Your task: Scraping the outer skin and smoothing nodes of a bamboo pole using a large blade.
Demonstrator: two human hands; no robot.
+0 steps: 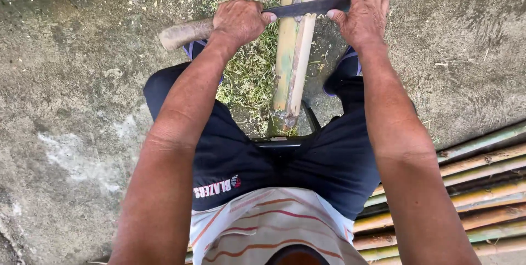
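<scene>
Concrete floor [82, 133], green shavings [249, 73] underfoot. Left hand [239, 21] clenched on knife handle [183, 33], right hand [362, 13] pressing down the far end of the blade [309, 7]. Blade runs left-right, lying across the bamboo pole [293, 51] between both grips. Pole's long axis runs away from the body, near end at the knees.

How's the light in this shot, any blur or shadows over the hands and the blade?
Head view: bright, even daylight, sharp throughout; left hand, right hand and blade show no motion blur; soft shadow lies between the legs beside the bamboo pole; slight wide-angle stretch enlarges the forearms near the bottom edge.
</scene>
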